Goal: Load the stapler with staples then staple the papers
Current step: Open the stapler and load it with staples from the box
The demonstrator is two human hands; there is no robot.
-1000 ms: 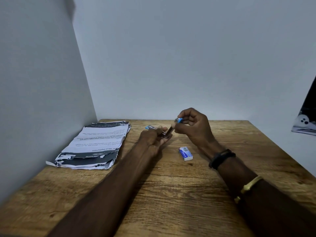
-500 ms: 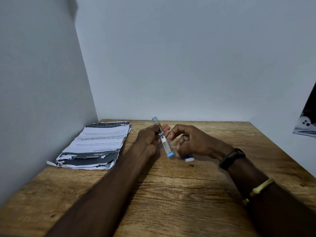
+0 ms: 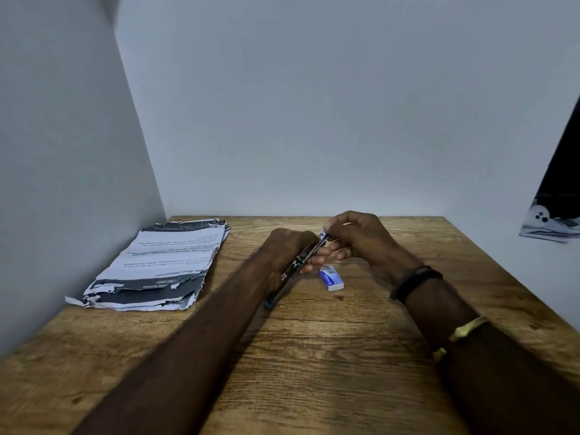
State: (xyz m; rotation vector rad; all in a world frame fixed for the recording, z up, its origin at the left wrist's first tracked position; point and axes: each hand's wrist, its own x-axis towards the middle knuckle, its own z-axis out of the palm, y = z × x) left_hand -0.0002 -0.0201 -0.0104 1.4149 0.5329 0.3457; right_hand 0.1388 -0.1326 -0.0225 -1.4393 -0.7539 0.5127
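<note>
Above the wooden surface [image 3: 314, 356], left hand [image 3: 282, 259] grips the slim stapler [image 3: 306, 257]; right hand [image 3: 354, 237] pinches its far tip; steady the body; staple box [image 3: 331, 278] nearby, papers [image 3: 163, 265] left.

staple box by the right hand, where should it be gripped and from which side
Take the staple box from above, pinching its two long sides. It lies flat on the table, a small low block, so only the top and edges are reachable, and it sits apart from the right hand.
</note>
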